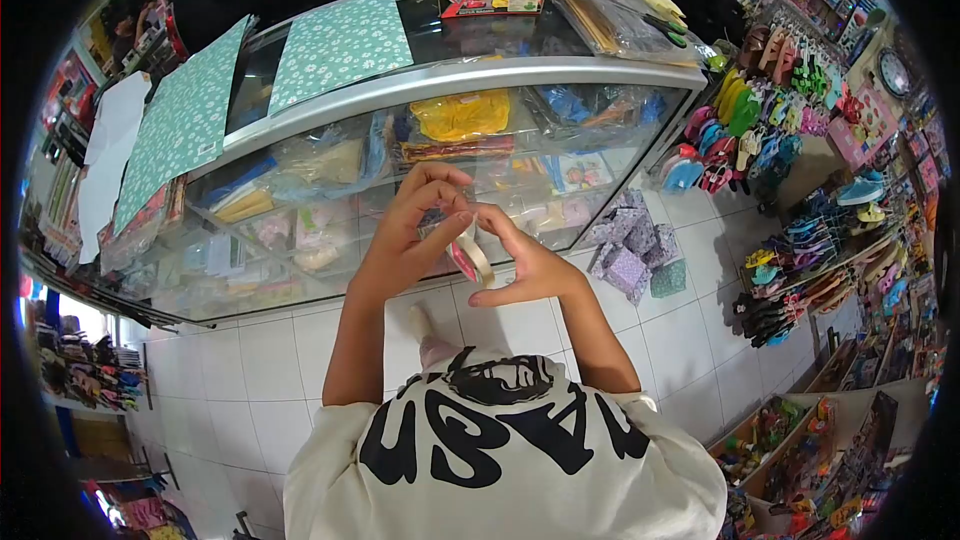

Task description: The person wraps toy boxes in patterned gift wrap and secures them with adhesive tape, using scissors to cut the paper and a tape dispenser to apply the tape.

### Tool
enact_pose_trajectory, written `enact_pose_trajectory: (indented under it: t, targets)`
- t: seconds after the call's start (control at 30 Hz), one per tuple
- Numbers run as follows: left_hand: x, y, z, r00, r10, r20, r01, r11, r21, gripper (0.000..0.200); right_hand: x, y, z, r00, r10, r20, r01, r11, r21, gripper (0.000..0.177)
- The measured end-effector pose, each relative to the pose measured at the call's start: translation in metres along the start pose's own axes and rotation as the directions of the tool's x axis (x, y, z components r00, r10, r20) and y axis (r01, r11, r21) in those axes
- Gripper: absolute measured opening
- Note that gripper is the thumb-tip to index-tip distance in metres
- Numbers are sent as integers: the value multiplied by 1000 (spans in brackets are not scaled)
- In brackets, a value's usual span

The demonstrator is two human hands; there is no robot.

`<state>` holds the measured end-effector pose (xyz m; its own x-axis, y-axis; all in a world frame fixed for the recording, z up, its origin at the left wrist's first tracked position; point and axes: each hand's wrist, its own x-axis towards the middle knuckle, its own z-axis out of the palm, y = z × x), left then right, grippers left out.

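Note:
A roll of tape (482, 262), cream at its edge with pink showing on its side, is between my two hands in front of the glass counter. My left hand (410, 230) is closed, with thumb and index fingertip pinched together at the top of the roll; any loose tape end there is too small to make out. Around the roll's other side curves my right hand (527, 265), its index finger at the top and its thumb near the bottom. Green flowered paper sheets (345, 45) lie on the counter top, beyond my left hand.
The glass display counter (460, 73) holds bagged goods, including a yellow packet (460, 116). Boxed toys (492, 2) and scissors (668, 30) rest on top. Purple wrapped boxes (630, 250) sit on the tiled floor. Sandal racks (750, 120) stand at the right.

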<state>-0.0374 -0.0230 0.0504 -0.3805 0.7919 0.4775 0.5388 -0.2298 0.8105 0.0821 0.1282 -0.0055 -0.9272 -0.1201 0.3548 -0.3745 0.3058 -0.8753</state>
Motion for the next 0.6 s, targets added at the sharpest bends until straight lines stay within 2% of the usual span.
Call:
enact_pose_trajectory:
  t: [0.1, 0.17, 0.2, 0.27, 0.3, 0.4, 0.5, 0.6]
  targets:
    - [-1, 1, -7, 1000, -6, 0, 6, 1000, -29, 7, 5, 11, 0, 999, 15, 43, -22, 987, 159, 88]
    - [-1, -4, -12, 1000, 25, -12, -25, 999, 23, 7, 6, 13, 2, 996, 64, 57, -80, 939, 336, 86]
    - [-2, -1, -13, 1000, -16, -27, 16, 1000, -12, 5, 7, 15, 4, 994, 89, 69, -110, 900, 421, 85]
    - [-5, 5, -12, 994, -101, -46, 97, 991, -89, 5, 8, 24, 8, 999, -7, 49, -15, 899, 437, 82]
    - [-6, 3, -14, 995, -89, -51, 85, 994, -73, 6, 8, 26, 10, 998, -52, 36, 30, 894, 447, 80]
    - [-11, -6, -17, 995, -87, -55, 85, 995, -48, 10, 7, 28, 13, 998, 61, 35, -71, 872, 485, 74]
    - [-12, -8, -19, 985, -154, -76, 150, 987, -53, 13, 9, 34, 17, 996, -7, 90, -57, 726, 685, 68]
    - [-12, -9, -18, 967, -220, -127, 214, 975, -57, 16, 8, 30, 16, 996, 59, 64, -87, 760, 644, 62]
